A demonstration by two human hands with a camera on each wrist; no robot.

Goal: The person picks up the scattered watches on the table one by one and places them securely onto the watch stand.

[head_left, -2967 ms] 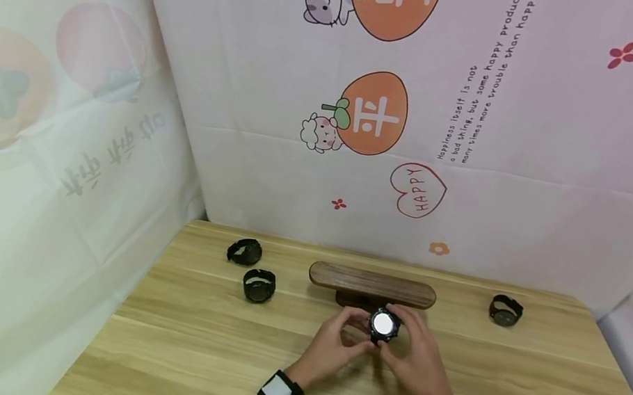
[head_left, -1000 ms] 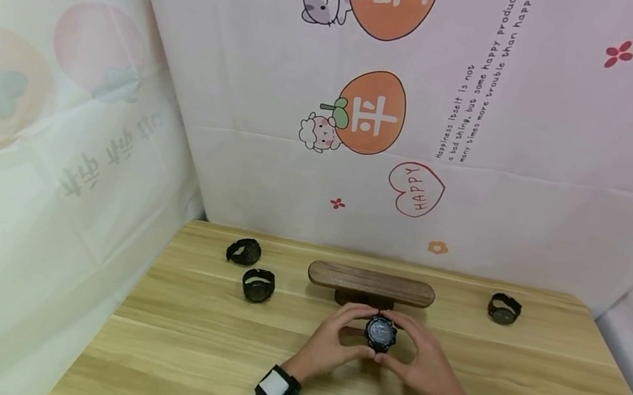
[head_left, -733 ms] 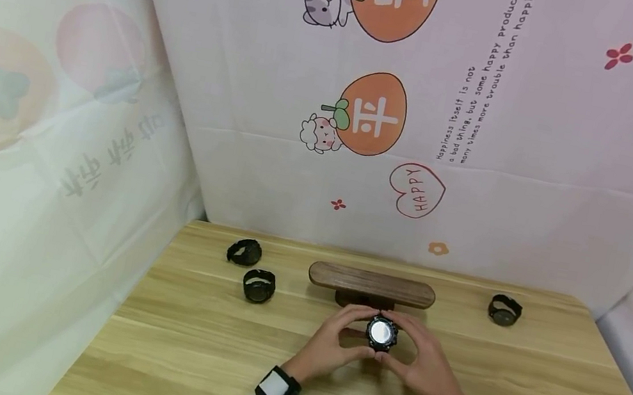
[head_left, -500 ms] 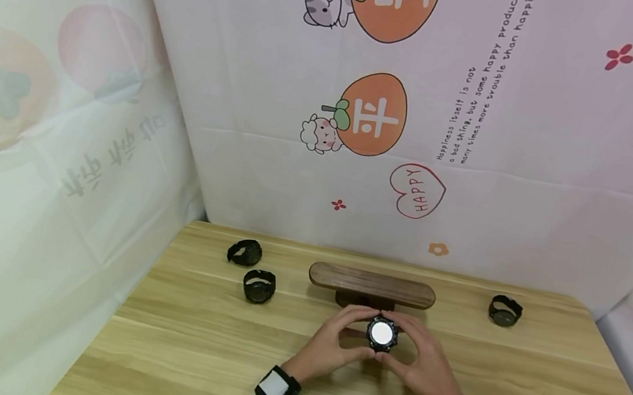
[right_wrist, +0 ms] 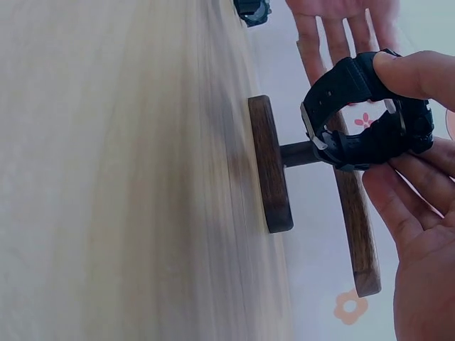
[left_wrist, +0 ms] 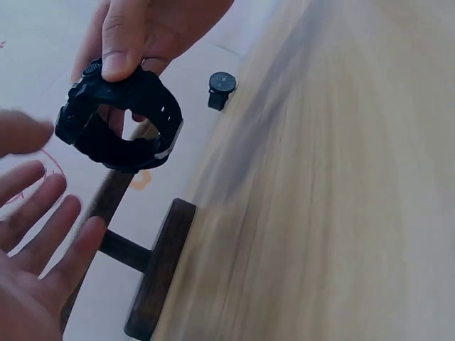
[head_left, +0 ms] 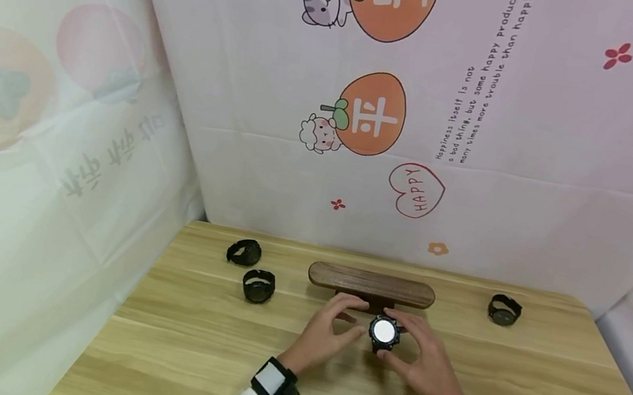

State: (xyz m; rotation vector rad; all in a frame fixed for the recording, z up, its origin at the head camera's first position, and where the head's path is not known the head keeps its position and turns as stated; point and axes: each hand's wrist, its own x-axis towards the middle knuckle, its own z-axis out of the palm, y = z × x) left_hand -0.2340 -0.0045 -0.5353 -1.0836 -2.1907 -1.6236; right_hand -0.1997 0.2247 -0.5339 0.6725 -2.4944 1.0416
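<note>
A black wristwatch point(head_left: 385, 331) with its strap buckled into a loop is pinched between the thumb and fingers of my right hand point(head_left: 428, 367), its face turned up and glaring white in the head view. In the left wrist view the watch point(left_wrist: 121, 158) hangs in the air with its loop open to the camera. My left hand point(head_left: 320, 336) is beside the watch on its left, fingers spread and apart from it. Just behind both hands stands a dark wooden T-shaped stand point(head_left: 372, 285) with a long rounded bar on top.
Two black watches, one farther back point(head_left: 245, 252) and one nearer point(head_left: 259, 285), lie on the wooden table point(head_left: 186, 358) at left. Another black watch point(head_left: 505, 310) lies at the back right. A printed white cloth point(head_left: 268, 182) hangs behind the table.
Both hands held the watch earlier; my left hand has let go and moved slightly left. The watch, in my right hand, has shifted slightly. The stand and other watches have stayed put.
</note>
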